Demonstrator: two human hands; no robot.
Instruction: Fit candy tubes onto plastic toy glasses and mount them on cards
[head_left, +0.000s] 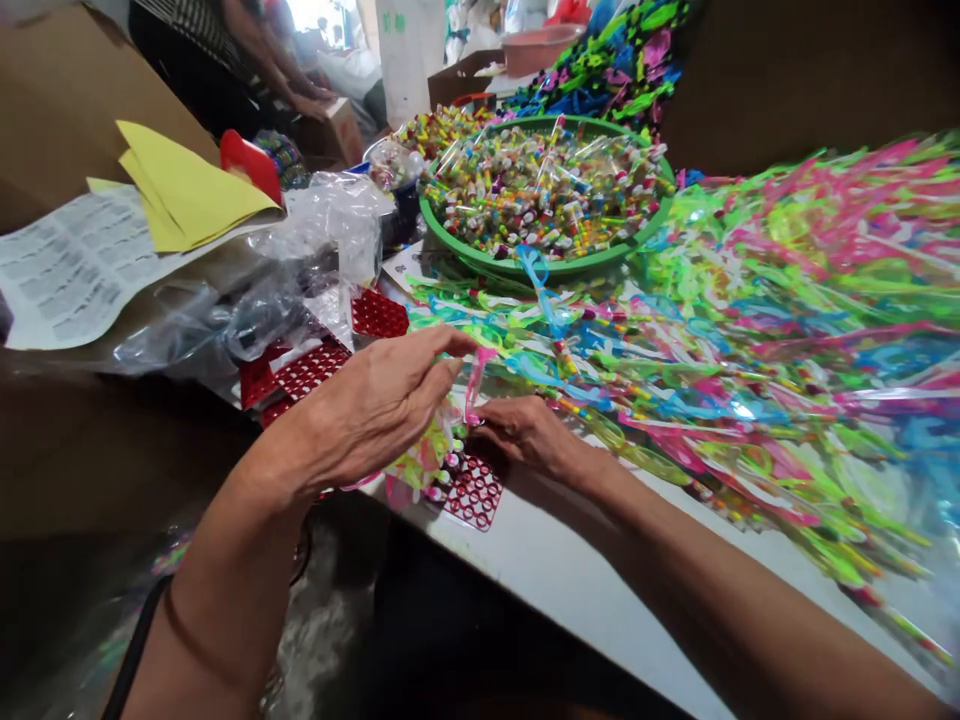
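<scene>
Over the table's front edge, my left hand (367, 405) is closed, its thumb and forefinger at the upper end of a slim translucent pink plastic piece (475, 385). My right hand (529, 430) is closed too, its fingertips pinching near the lower end of that piece. Just below the hands lies a red plate with rows of round holes (476, 492). Several small white-tipped ends stand along its left part, beside a cluster of yellow-green and pink plastic pieces (420, 460). My left palm partly hides this cluster.
A green basket (551, 268) of small multicoloured tubes stands behind the hands. Bright plastic pieces (795, 290) are heaped at right. More red perforated plates (311, 370), clear plastic bags (337, 215) and yellow paper (199, 195) lie left. Another person's hands (311, 100) touch a box behind.
</scene>
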